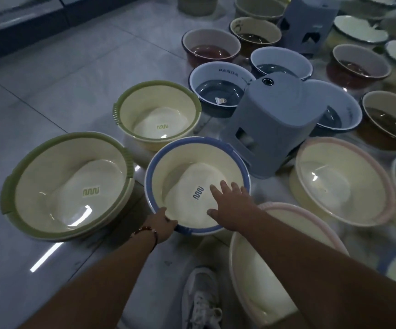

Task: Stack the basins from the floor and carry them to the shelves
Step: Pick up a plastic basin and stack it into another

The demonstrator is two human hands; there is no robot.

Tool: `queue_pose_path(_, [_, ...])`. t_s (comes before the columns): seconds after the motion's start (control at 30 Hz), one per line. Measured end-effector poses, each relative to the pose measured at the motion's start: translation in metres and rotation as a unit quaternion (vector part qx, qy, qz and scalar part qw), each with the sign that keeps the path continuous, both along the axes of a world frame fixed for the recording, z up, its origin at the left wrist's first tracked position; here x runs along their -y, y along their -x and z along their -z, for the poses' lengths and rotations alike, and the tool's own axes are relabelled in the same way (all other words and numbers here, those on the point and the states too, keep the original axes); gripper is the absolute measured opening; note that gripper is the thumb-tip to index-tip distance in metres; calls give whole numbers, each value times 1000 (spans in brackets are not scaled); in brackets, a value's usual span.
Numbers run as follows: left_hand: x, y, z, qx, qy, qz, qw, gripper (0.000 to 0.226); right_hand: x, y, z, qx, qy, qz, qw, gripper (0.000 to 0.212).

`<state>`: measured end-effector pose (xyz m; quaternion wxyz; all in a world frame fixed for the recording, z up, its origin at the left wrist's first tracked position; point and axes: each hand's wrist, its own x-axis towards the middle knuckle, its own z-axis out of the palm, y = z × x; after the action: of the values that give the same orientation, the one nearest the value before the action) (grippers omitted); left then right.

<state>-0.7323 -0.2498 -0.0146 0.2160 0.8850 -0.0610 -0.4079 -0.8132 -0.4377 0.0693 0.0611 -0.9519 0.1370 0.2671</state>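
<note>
Glossy grey floor tiles [61,74] are reflecting light while I'm gripping the blue-rimmed basin [168,160] by its near rim with my left hand [162,223], right hand [232,205] hovering spread-fingered inside it, holding nothing.

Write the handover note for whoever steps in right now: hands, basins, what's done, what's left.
Left hand grips the near rim of the blue-rimmed basin. Right hand is open, fingers spread over that basin's inside.
The large green-rimmed basin sits to its left, the small green-rimmed basin behind, and pink-rimmed basins to the right; all are on the floor.
Done: no finished stack visible.
Left: lift the blue-rimmed basin, nest the basins, carry them to the shelves.
</note>
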Motion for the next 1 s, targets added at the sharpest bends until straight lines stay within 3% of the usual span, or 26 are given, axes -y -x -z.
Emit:
queue_pose_path(0.1, [11, 0, 7, 22, 82, -155, 984, 43, 1, -6, 2, -16, -21, 23, 999, 73])
queue_pose_path(0.17, [23, -3, -3, 87, 108, -208, 968, 34, 1, -11, 2, -32, -45, 54, 997, 69])
queue_pose_path(0.27, [43, -15, -37, 93, 195, -291, 932, 32, 2, -15, -1, -52, -88, 124, 987, 68])
queue_pose_path(0.4, [51, -54, -93, 63, 261, -335, 903, 35, 0, -23, -28, -48, -175, 223, 958, 83])
queue_pose_path(0.57, [3, -97, -160, 140, 247, -309, 908, 36, -25, -36, -85, 6, -323, 252, 912, 78])
queue_pose_path(0.6, [-11, -104, -172, 154, 251, -313, 903, 36, -34, -40, -97, 31, -340, 237, 909, 78])
queue_pose_path(0.67, [-44, -116, -193, 175, 275, -344, 881, 36, -58, -50, -114, 81, -305, 149, 937, 73])
queue_pose_path(0.73, [-85, -122, -202, 210, 272, -376, 861, 35, -84, -69, -119, 150, -223, 33, 963, 52])
queue_pose_path(0.8, [-134, -124, -195, 242, 240, -398, 852, 36, -114, -91, -112, 206, -184, -19, 961, 37])
queue_pose_path(0.9, [-201, -125, -170, 241, 207, -444, 838, 37, -163, -118, -81, 192, -180, -49, 964, 46])
queue_pose_path(1.0, [-256, -120, -145, 230, 153, -476, 835, 38, -208, -130, -36, 139, -109, -167, 970, 52])
